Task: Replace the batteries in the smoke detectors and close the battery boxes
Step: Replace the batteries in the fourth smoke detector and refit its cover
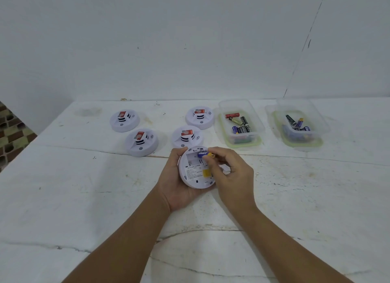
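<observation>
Head view. White bench (84, 198), scuffed and cracked, against a white wall (147, 39).

Left hand (177, 189) cups a detector (195, 170) from below and the left, back side up, fingers curled round its rim. Held above the bench at frame centre. Its battery bay sits open at the detector's 12 o'clock edge; a yellow label shows near its 3 o'clock.

Right hand (230, 173) pinches a blue-and-yellow battery (205, 155) between thumb and fingertips, the blue end lying in the bay. Whether it is fully seated cannot be told.

Four more detectors rest face up on the bench beyond the hands, each with a red sticker: one at 10 o'clock, far (124, 120); one at 10 o'clock, nearer (141, 142); one at 12 o'clock, just beyond the held unit (186, 137); one at 12 o'clock, farther (200, 117).

Two clear tubs with green rims hold loose batteries: near tub (253, 122) at 1 o'clock, beside the far detector; far tub (316, 124) at 2 o'clock, apart from the first.
</observation>
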A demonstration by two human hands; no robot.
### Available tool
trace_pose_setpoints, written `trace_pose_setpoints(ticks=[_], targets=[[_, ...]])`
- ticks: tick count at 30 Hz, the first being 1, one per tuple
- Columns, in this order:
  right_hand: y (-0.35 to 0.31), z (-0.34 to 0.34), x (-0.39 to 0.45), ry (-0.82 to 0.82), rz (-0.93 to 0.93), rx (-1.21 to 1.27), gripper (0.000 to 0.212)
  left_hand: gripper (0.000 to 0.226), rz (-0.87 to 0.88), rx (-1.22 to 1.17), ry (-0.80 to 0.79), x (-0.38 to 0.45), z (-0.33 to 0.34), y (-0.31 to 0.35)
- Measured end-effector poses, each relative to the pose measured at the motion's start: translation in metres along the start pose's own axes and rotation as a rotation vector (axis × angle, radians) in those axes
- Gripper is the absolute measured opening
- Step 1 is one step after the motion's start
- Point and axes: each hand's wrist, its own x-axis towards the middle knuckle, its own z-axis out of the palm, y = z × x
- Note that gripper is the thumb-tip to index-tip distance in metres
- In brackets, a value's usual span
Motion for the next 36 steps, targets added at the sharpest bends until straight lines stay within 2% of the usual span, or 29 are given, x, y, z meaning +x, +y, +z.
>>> trace_pose_setpoints(ticks=[5,8,10,15,18,21,25,30,32,36], targets=[[-0.001,0.007,0.007,-0.074,-0.338,-0.310,0.028,0.043,-0.017,-0.053,0.008,-0.002,0.003,0.000],[0.000,0.012,0.010,-0.100,-0.378,-0.398,0.031,0.046,-0.037,-0.058,0.018,-0.003,0.004,0.001],[0.000,0.011,0.015,-0.121,-0.384,-0.423,0.025,0.047,-0.034,-0.048,0.023,-0.004,0.006,0.001],[0.002,0.009,0.028,-0.246,-0.535,-0.461,0.015,0.043,-0.029,-0.037,0.066,-0.004,0.008,0.002],[0.003,0.010,0.030,-0.266,-0.568,-0.496,0.015,0.038,-0.026,-0.021,0.086,-0.004,0.007,0.001],[0.003,0.011,0.030,-0.254,-0.502,-0.452,0.013,0.036,-0.032,-0.024,0.072,-0.004,0.008,0.001],[-0.004,0.019,0.030,-0.215,-0.227,-0.252,0.011,0.037,-0.039,-0.037,0.021,-0.005,0.012,0.001],[-0.015,0.028,0.028,-0.151,0.165,-0.254,0.044,0.046,-0.042,-0.006,0.048,-0.004,0.009,0.002],[-0.014,0.026,0.031,-0.159,0.296,-0.229,0.047,0.049,-0.029,-0.014,0.046,-0.003,0.009,0.001],[-0.014,0.026,0.023,-0.152,0.153,-0.299,0.033,0.047,-0.029,-0.006,0.040,-0.002,0.008,0.000]])
